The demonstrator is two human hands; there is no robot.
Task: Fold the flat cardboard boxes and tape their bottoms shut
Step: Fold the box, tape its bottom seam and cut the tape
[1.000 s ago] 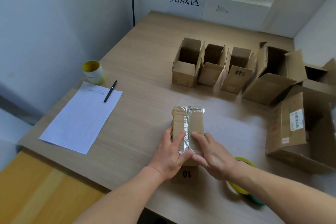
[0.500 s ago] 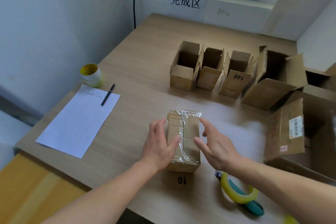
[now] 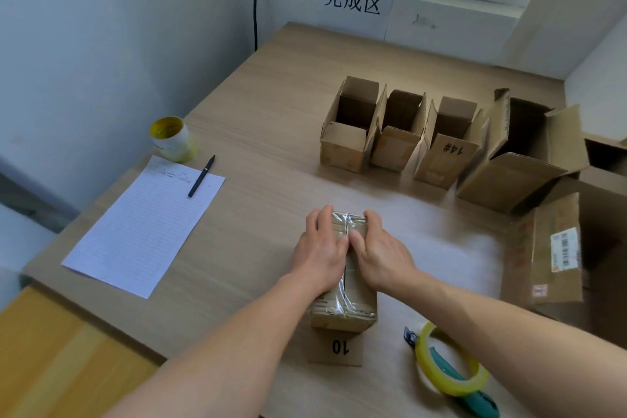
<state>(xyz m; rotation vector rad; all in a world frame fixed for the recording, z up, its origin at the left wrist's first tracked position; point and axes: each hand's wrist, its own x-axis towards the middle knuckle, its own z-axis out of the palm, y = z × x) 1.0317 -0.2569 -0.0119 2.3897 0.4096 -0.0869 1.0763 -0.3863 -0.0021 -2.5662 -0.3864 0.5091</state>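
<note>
Box (image 3: pixel 353 307) sits bottom-up on the table (image 3: pixel 271 112) near the front edge, right in front of me, with the flap marked 10 (image 3: pixel 336 348) sticking out toward me. The clear tape strip (image 3: pixel 342 303) runs down the centre seam.

Change: a second ago both hands were pressing at the near end, then they lifted off and spread to either side. Now they're down on the far end — left hand (image 3: pixel 322 248) and right hand (image 3: pixel 380 253) side by side. My thumbs meet on the seam and my fingers hook over the far edge, pinning the tape tail where it wraps down.

My read: near end is done and I'm rubbing down the last overhang, so this bottom is basically sealed. What's left is to flip it and park it with the open boxes (image 3: pixel 346 146) at the back. Can't see the far face, so I can't confirm the tail is flat.

Tape roll (image 3: pixel 454 387) and cutter (image 3: pixel 483 402) lie to my right, untouched.
</note>
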